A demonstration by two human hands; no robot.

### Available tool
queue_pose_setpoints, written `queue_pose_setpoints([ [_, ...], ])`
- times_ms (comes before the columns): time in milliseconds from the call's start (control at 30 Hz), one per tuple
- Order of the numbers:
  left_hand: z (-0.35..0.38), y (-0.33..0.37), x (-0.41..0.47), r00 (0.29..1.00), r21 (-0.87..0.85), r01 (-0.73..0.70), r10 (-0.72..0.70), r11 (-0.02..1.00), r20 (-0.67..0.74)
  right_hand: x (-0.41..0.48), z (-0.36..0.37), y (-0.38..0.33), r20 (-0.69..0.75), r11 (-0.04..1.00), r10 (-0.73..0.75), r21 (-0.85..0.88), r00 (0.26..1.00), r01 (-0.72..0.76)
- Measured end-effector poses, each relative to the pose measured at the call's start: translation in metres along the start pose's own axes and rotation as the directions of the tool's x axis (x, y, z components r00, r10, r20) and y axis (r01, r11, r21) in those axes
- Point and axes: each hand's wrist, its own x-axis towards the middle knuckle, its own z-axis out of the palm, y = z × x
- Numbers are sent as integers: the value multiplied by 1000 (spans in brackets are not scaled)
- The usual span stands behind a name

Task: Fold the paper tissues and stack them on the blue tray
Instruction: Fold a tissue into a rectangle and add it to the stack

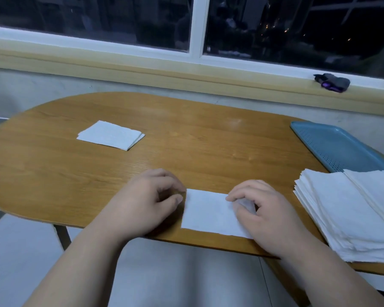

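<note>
White paper tissue [206, 213] flat at near edge of table [186, 140], right end pinched by right hand [268, 213], probably for folding over; left hand [146, 202] curled at left edge, likely steadying, grip impossible to tell; blue tray [333, 142] well right

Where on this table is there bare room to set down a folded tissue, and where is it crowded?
Bare wood spans the middle, bordered by the small folded pile, the blue tray and the front tissue. The tray's far half is bare too. Crowded: near right, tall stack beside the right hand.
</note>
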Motion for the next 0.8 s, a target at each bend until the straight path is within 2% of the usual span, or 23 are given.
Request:
queue_pose_setpoints([
  [200,-31,-18,-10,961,-86,179,-193,980,-198,69,27,-60,113,997,-79,29,990,76],
  [433,-59,-50,-16,896,-62,320,-323,945,-305,156,98,-97,231,992,-39,-109,972,65],
  [600,-68,-69,-10,844,-116,400,-414,909,-340,209,138,-96,199,984,33,-180,979,3],
  [800,-74,-84,-2,814,-185,414,-454,891,-363,263,162,-91,173,969,147,-221,974,-107],
])
